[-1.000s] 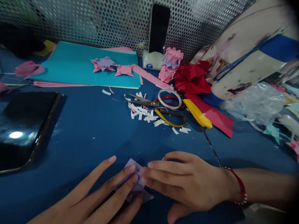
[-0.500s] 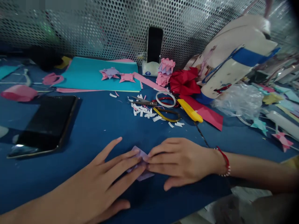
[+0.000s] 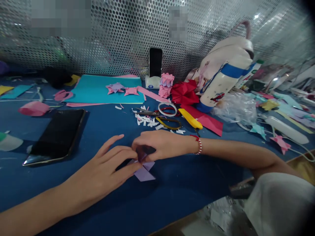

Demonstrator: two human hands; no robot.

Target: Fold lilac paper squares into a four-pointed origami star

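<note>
Nearer the person than the scissors (image 3: pixel 156 113), the left hand (image 3: pixel 103 170) and right hand (image 3: pixel 164 144) pinch one folded lilac paper (image 3: pixel 144 174); a flat-lying smartphone (image 3: pixel 60 134) is left of the scissors.

Scissors (image 3: pixel 155 113) lie behind the folded paper (image 3: pixel 144 174), right of a phone (image 3: pixel 57 136).

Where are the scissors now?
Near the middle of the head view, the scissors lie beyond the right hand, among white paper scraps, left of the yellow cutter.

Blue tabletop (image 3: pixel 128 209) — perforated metal panel (image 3: pixel 120 36)
</note>
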